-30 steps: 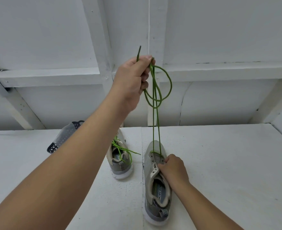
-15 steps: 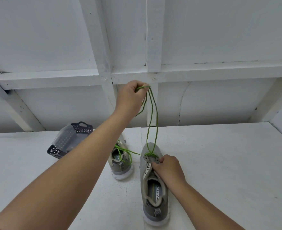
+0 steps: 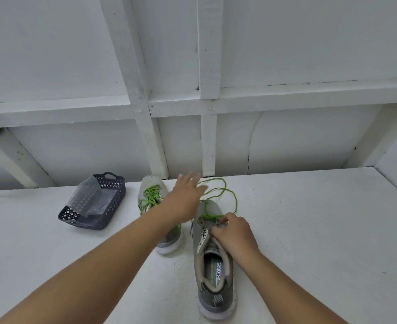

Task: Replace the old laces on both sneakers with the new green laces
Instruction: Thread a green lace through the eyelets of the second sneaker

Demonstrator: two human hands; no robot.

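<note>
- The green lace (image 3: 218, 195) is no longer held up high like half a second ago; it's been dropped and now lies in loose loops on the worktop (image 3: 309, 230) past the toe of the near sneaker (image 3: 212, 265), threaded only through the lowest eyelets.
- The left hand (image 3: 188, 197) is lowered over those loops with fingers spread wide, nothing gripped.
- The right hand (image 3: 233, 232) is kept on the eyelet row, fingers curled there; whether lace or just the upper is pinched can't be told.
- The far sneaker (image 3: 154, 202) looks fully laced in green already.
- So probably the ends were evened out, and criss-crossing comes next.
- A dark basket (image 3: 113, 202) sits off to the left.
</note>
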